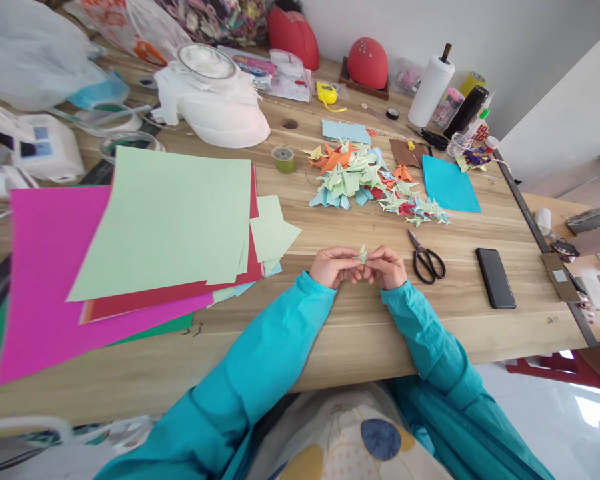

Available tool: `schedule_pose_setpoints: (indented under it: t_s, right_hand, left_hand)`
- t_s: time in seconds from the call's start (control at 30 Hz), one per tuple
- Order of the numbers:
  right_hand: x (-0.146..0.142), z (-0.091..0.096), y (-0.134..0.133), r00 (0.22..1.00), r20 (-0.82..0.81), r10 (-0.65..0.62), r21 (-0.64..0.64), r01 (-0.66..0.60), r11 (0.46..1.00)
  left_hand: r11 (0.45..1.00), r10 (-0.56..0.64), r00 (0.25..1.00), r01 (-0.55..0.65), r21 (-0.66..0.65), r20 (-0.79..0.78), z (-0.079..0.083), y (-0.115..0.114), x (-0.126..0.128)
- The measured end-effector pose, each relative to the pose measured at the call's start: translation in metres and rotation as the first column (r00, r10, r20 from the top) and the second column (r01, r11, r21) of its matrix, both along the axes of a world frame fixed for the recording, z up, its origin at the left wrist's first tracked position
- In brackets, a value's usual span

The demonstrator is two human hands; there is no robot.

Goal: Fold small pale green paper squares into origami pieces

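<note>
My left hand [331, 267] and my right hand [389, 268] rest together on the wooden table [360, 333], fingers pinched on a small pale green folded paper piece [363, 254] held between them. Both arms wear teal sleeves. Beyond the hands lies a pile of folded paper figures [365, 180] in green, orange, blue and red. Black scissors [427, 260] lie just right of my right hand. To the left sits a stack of large paper sheets, pale green [170, 220] on top of red and magenta [50, 280].
A black phone [495, 277] lies right of the scissors. A blue sheet [449, 184], a green tape roll [283, 159], a white machine [215, 100], a paper towel roll [431, 90] and red domes [369, 63] stand farther back. The table's right edge borders another desk.
</note>
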State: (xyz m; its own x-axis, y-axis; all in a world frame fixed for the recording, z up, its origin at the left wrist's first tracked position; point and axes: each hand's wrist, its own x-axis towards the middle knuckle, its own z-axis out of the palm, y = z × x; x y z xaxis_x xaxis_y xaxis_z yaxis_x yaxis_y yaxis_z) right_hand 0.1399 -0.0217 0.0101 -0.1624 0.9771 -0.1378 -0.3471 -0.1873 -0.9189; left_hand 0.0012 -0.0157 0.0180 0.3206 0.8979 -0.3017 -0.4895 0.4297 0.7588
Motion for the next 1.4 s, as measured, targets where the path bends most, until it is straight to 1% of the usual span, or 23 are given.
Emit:
schedule_pose_setpoints:
  t_s: [0.13,0.27,0.37,0.43,0.6,0.73,0.93,1.13,1.4]
  right_hand:
    - [-0.001,0.002,-0.002,1.0,-0.002,0.027,0.029,-0.027,0.999]
    - [0.0,0.005,-0.002,1.0,0.003,0.017,-0.004,-0.017,1.0]
    - [0.002,0.007,-0.001,1.0,0.002,0.0,-0.023,0.0,1.0]
    - [0.002,0.007,0.0,1.0,0.002,-0.004,-0.015,0.004,1.0]
    - [0.003,0.006,0.001,1.0,-0.013,0.004,0.003,-0.004,1.0]
    - [0.001,0.008,0.001,1.0,-0.007,-0.007,-0.004,0.007,1.0]
    - [0.001,0.011,-0.001,1.0,-0.005,-0.018,-0.019,0.018,1.0]
    - [0.002,0.01,0.0,1.0,-0.003,-0.018,-0.023,0.018,1.0]
    - [0.006,0.006,0.002,0.999,0.007,-0.04,-0.026,0.04,0.999]
  left_hand:
    - [1.0,-0.021,0.999,0.021,-0.005,0.026,0.0,0.0,-0.001]
    - [0.999,-0.04,0.998,0.042,-0.033,0.052,0.001,0.001,-0.003]
    - [0.998,-0.052,0.997,0.054,-0.027,0.059,0.002,0.001,-0.004]
    - [0.999,-0.039,0.998,0.039,-0.003,0.045,0.002,-0.001,-0.003]
    - [0.994,0.033,0.999,-0.032,0.107,-0.007,0.003,-0.006,0.001]
    - [0.99,0.054,0.998,-0.05,0.132,-0.022,0.006,-0.008,0.002]
    - [0.993,0.032,0.999,-0.031,0.112,-0.002,0.009,-0.007,0.0]
    - [0.997,-0.001,1.0,0.0,0.079,0.009,0.01,-0.005,-0.001]
    - [0.992,-0.054,0.998,0.051,0.112,0.021,0.006,-0.005,-0.002]
